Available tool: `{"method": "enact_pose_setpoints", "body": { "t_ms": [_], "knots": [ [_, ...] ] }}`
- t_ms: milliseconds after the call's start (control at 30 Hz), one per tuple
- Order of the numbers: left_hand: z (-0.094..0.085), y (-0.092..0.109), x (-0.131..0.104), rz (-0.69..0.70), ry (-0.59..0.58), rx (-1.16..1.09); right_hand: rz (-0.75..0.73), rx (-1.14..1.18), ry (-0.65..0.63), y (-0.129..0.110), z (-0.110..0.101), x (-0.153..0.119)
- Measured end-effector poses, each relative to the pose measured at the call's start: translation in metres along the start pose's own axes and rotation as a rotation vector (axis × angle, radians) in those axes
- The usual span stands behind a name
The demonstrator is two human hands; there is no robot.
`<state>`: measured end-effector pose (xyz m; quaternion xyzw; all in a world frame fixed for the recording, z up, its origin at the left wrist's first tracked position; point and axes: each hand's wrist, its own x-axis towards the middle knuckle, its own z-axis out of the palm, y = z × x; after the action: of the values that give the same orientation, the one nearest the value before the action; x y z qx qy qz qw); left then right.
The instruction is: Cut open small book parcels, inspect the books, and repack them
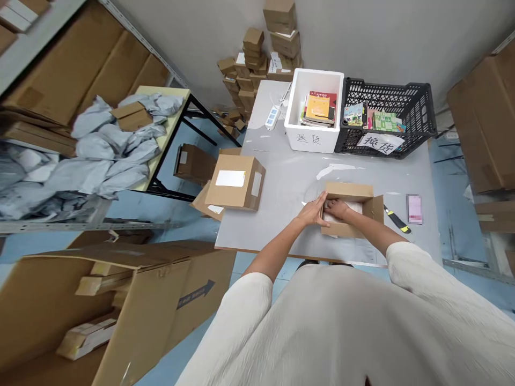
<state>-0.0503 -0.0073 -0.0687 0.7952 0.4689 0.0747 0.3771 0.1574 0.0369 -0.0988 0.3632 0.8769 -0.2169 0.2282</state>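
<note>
A small cardboard box (pixel 352 230) lies at the front of the grey table, its top open and its flaps standing out. My left hand (pixel 313 212) grips the box's left end, thumb and fingers apart along the edge. Inside the box is my right hand (pixel 338 209), its fingers stretched toward the left wall and partly hidden. Something pale and flat (pixel 354 207) lines the box, too covered to name. Right of the box lie a black and yellow utility knife (pixel 398 220) and a pink-screened phone (pixel 414 209).
A closed, labelled carton (pixel 235 182) stands on the table's left side. At the back are a white bin (pixel 311 136) and a black crate (pixel 416 120), both holding books, beside a power strip (pixel 272 117). A large open carton (pixel 161 305) occupies the floor at left.
</note>
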Motion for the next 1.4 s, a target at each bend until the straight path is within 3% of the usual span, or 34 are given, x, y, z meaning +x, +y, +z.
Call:
{"method": "enact_pose_setpoints", "body": {
  "t_ms": [300, 567, 767, 1100, 1400],
  "knots": [
    [-0.005, 0.005, -0.003, -0.021, -0.014, 0.023, 0.055, 0.02, -0.02, 0.0, 0.003, 0.002],
    [-0.005, 0.005, -0.002, -0.029, -0.013, 0.061, -0.127, -0.148, 0.108, 0.005, 0.01, -0.009],
    [-0.007, 0.008, -0.003, -0.049, -0.024, 0.069, -0.248, -0.283, 0.172, 0.011, 0.021, 0.0],
    [-0.004, 0.004, -0.003, -0.045, -0.016, 0.08, -0.247, -0.243, 0.237, 0.015, 0.037, 0.01],
    [-0.001, 0.004, -0.001, -0.057, -0.007, 0.108, -0.228, -0.249, 0.288, 0.014, 0.029, 0.006]
  ]
}}
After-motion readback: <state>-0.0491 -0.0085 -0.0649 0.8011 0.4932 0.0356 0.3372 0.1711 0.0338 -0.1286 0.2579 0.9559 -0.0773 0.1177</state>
